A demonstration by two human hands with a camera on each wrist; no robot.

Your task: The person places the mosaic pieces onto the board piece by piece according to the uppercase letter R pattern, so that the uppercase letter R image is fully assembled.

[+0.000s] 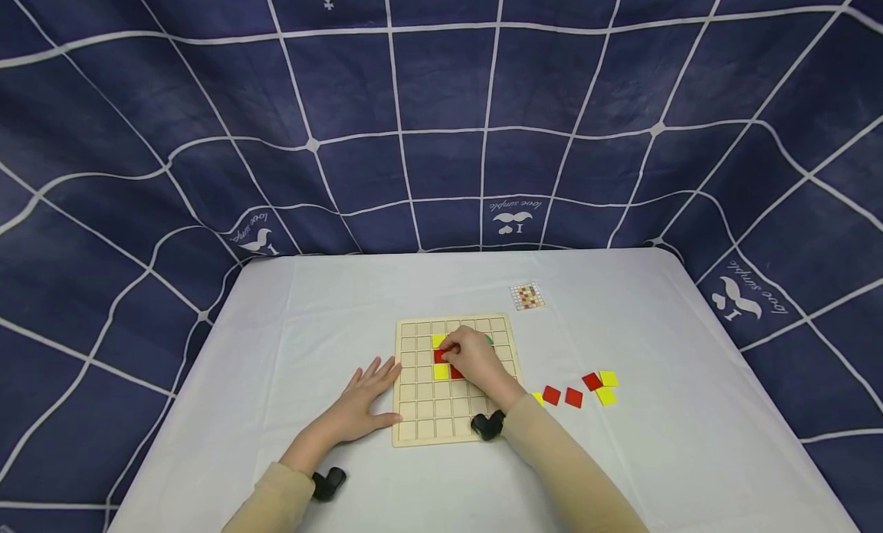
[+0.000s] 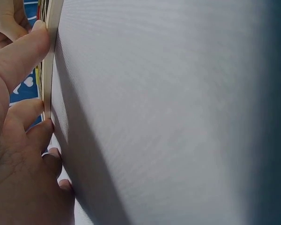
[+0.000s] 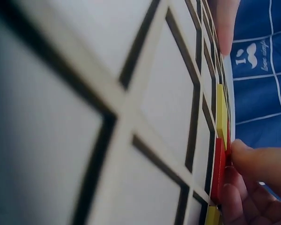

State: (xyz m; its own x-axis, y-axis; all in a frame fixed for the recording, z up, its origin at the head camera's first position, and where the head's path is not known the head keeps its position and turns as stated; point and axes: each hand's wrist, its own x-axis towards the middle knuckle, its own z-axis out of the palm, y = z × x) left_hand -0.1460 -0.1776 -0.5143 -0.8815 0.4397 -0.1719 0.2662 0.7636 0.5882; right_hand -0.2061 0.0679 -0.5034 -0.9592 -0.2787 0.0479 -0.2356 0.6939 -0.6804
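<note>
A square wooden grid board (image 1: pixel 424 410) lies on the table with red and yellow square tiles in some of its cells. My left hand (image 1: pixel 362 406) is spread flat at the board's left side, thumb and fingertips touching its edge (image 2: pixel 49 84). Over the board's upper middle, my right hand (image 1: pixel 476 360) holds a red tile (image 1: pixel 439 356) at its fingertips. In the right wrist view, the thumb (image 3: pixel 253 157) meets a red edge just behind a yellow tile (image 3: pixel 221 112). A yellow tile (image 1: pixel 441 372) sits below the held one. A green piece (image 1: pixel 489 339) shows partly behind the right hand.
Right of the board lie loose red tiles (image 1: pixel 573 397) and yellow tiles (image 1: pixel 608 378); one yellow is partly covered by the right forearm. A small patterned card (image 1: pixel 527 296) lies behind the board to the right. A white cloth covers the table (image 1: pixel 331 303); navy curtains (image 1: pixel 441 165) surround it.
</note>
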